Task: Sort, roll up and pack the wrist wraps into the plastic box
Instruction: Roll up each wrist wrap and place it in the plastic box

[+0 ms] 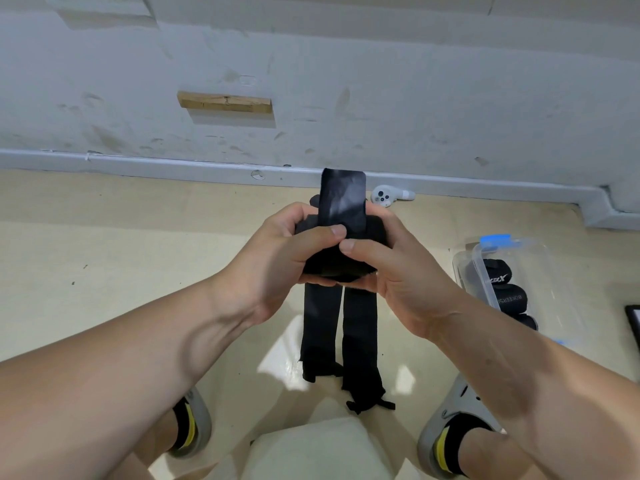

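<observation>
Both hands hold a bundle of black wrist wraps (337,261) in the air at the middle of the view. My left hand (287,258) grips its left side with the thumb on top. My right hand (391,268) grips the right side, its thumb meeting the left one. A flat black tab (343,197) stands up from the bundle. Two black strap tails (339,341) hang down toward the floor. The clear plastic box (519,271) with a blue clip sits on the floor at the right and holds several rolled black wraps (509,292).
A white handheld controller (386,196) lies on the floor by the grey baseboard. My two feet in grey shoes (453,427) rest on the beige floor. A white cushion edge (311,452) is at the bottom. A dark object's corner (633,323) shows at the far right.
</observation>
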